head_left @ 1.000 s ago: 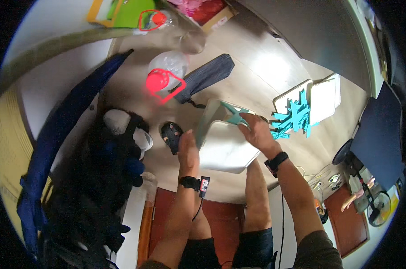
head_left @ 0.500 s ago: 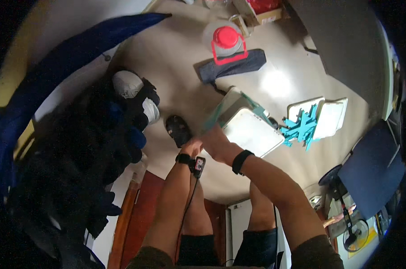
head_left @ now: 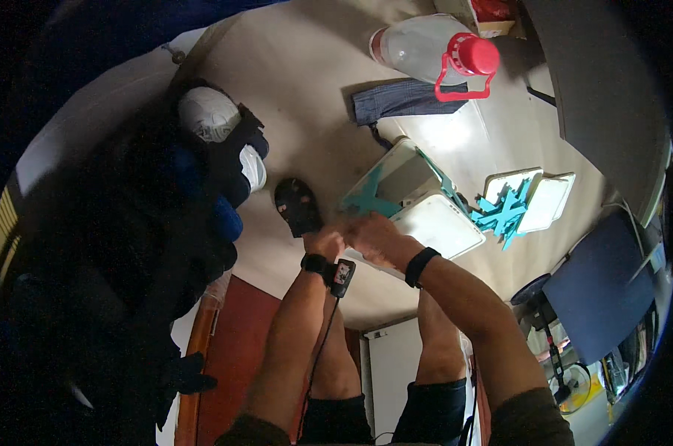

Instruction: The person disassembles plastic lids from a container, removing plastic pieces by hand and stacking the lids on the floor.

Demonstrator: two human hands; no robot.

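Observation:
My left hand [head_left: 324, 242] and my right hand [head_left: 379, 239] are close together at the near left side of a white and teal folding stool [head_left: 442, 227]. Both have curled fingers. Whatever the left fingers pinch is too small and blurred to make out. The right hand overlaps the stool's lower corner beside a teal crossed leg [head_left: 370, 195], and its fingertips are hidden. Between its white panels the stool is partly unfolded, lying tilted on the floor. I wear a dark band on each wrist, and a small cabled device [head_left: 342, 277] sits by the left one.
A second white and teal stool [head_left: 548, 202] lies to the right. Beyond stand a large clear bottle [head_left: 418, 48] with a red cap and a dark folded cloth [head_left: 407, 100]. A black slipper [head_left: 296, 204] is left of the stool; dark hanging clothes and white caps [head_left: 209, 115] fill the left.
The view has shifted, so the bottle and stools appear farther right and more of the bottle's side shows. My hands stay by the stool, and its teal crossed leg shows more clearly.

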